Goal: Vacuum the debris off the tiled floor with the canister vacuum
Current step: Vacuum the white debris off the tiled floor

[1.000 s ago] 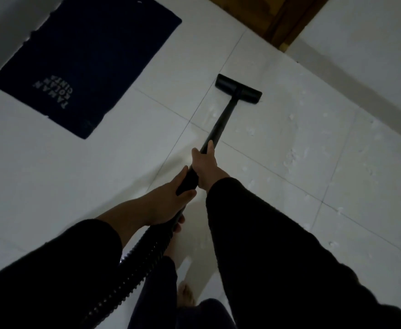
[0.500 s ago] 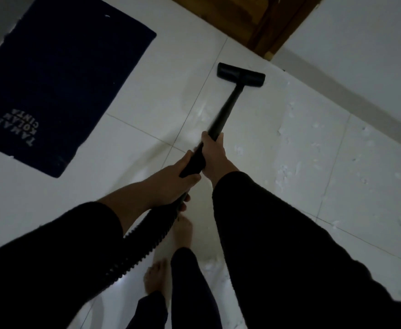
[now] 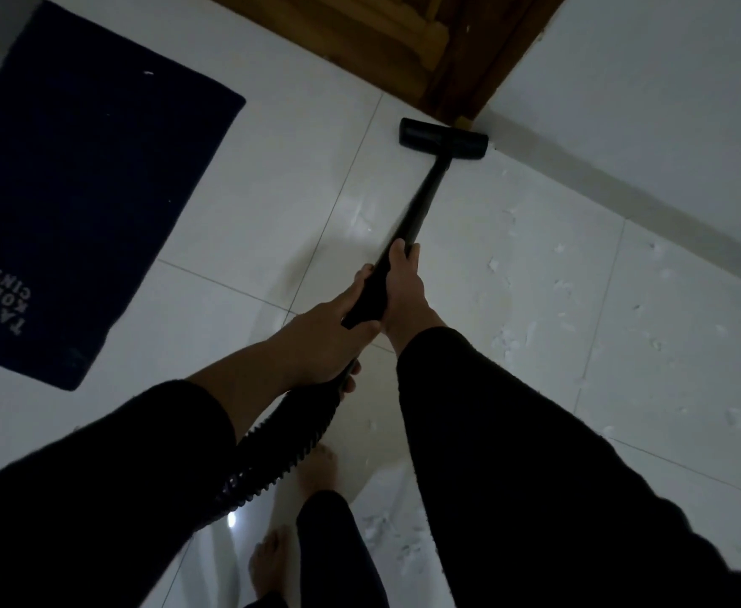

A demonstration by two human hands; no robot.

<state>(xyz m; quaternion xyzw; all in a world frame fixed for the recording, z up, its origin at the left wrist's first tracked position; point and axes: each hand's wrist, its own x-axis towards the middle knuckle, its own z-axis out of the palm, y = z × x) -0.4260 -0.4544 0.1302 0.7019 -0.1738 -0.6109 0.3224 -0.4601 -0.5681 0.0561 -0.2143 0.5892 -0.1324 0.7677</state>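
Both hands hold the black vacuum wand [image 3: 421, 204]. My right hand [image 3: 406, 291] grips the wand higher up; my left hand [image 3: 322, 340] is closed around the handle end where the ribbed black hose [image 3: 281, 449] joins. The flat black floor head [image 3: 442, 138] rests on the white tiled floor [image 3: 272, 177], close to the corner where the wooden door frame meets the wall. Small white scraps of debris [image 3: 513, 340] lie scattered on the tiles to the right of the wand. The canister is out of view.
A dark blue doormat [image 3: 79, 195] with white lettering lies at the left. A brown wooden door and frame [image 3: 408, 41] run along the top, and a white wall [image 3: 649, 107] with a grey skirting runs along the right. My bare feet [image 3: 316, 476] stand below the hands.
The floor head has slid forward across the tile toward the door corner, and both hands have pushed further out with the wand. I have stepped forward; the mat has shifted left and down in view.
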